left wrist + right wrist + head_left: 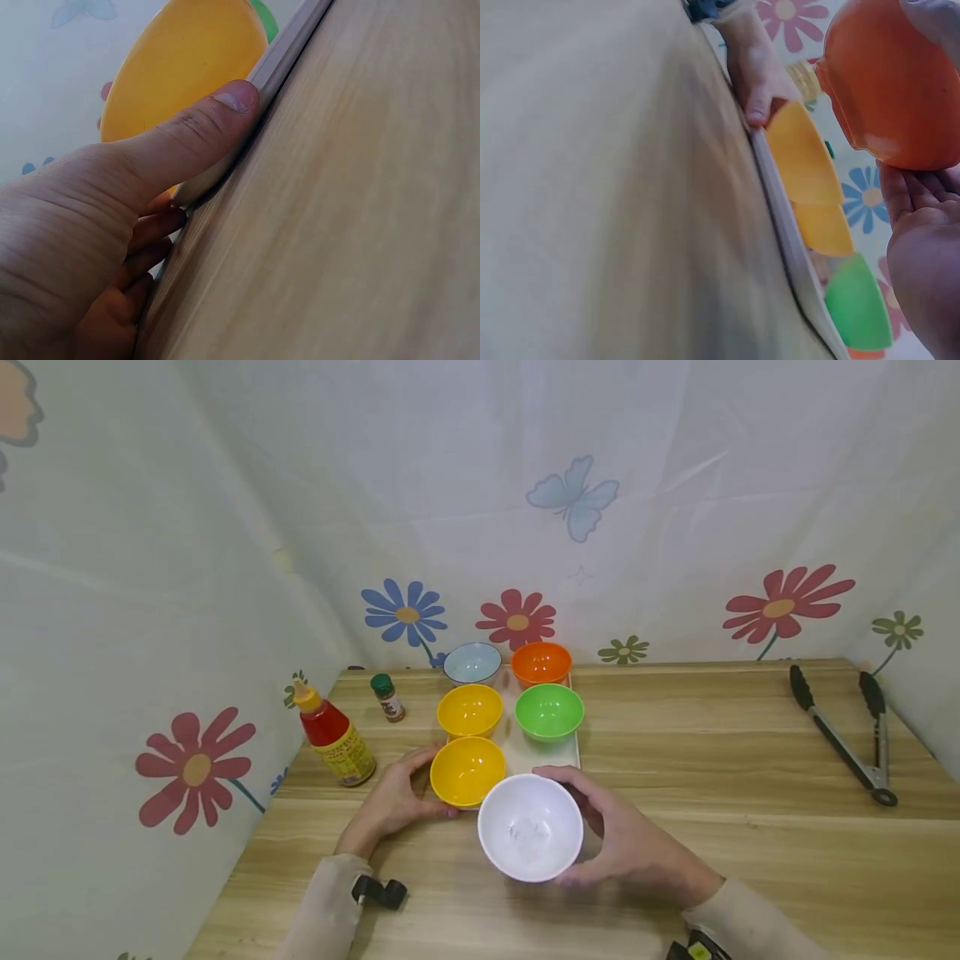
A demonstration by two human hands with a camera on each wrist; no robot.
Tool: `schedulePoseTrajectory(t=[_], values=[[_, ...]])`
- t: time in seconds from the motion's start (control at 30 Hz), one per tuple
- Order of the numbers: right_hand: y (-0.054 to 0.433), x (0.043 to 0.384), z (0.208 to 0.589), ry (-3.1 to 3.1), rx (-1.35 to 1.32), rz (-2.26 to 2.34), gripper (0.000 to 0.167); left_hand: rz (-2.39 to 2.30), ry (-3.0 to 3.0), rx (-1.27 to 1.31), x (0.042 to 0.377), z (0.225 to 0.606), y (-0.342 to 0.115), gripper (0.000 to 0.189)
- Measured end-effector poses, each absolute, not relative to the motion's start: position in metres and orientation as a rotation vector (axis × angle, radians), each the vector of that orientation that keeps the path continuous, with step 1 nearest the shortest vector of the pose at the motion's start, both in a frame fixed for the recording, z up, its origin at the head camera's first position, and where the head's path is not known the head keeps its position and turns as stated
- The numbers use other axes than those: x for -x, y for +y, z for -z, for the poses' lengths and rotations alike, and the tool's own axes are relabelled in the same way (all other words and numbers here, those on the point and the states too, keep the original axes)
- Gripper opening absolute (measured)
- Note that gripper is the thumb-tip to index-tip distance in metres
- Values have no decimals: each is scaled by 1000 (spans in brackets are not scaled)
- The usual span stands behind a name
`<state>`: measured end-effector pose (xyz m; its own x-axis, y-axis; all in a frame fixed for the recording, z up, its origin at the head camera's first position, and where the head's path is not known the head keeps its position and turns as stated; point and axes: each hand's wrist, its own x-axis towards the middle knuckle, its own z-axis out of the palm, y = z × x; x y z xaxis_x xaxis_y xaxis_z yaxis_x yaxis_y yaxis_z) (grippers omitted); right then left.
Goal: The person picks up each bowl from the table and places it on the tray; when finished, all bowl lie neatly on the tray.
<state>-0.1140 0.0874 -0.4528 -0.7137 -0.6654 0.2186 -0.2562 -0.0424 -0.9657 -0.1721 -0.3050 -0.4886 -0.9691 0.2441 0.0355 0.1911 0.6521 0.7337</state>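
Note:
My right hand (637,843) grips a bowl (531,828) by its rim and side, above the table just right of the tray's front. Its inside is white; the right wrist view shows its outside (900,82) orange. My left hand (397,793) holds the front left corner of a white tray (521,752), with the thumb (202,127) along its edge. Beside that hand, a yellow bowl (468,772) stands on the tray. Behind it are a second yellow bowl (470,711), a green bowl (549,712), a light blue bowl (472,663) and an orange bowl (541,663).
Left of the tray stand a red sauce bottle (337,737) with a yellow cap and a small green-capped spice jar (387,697). Tongs (847,739) lie spread at the right of the wooden table (690,743). A flower-printed cloth (465,510) hangs behind.

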Motion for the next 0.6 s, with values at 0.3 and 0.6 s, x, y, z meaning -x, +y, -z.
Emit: schedulePoseTrajectory(t=[0.3,0.6], values=[[97,136,445,2031,1006,1881,107,-1246,2793,-431,172,490,-306,104],[99,152,441,2123,930,1932,107,-1240,2790,-418,171,488,-306,103]])
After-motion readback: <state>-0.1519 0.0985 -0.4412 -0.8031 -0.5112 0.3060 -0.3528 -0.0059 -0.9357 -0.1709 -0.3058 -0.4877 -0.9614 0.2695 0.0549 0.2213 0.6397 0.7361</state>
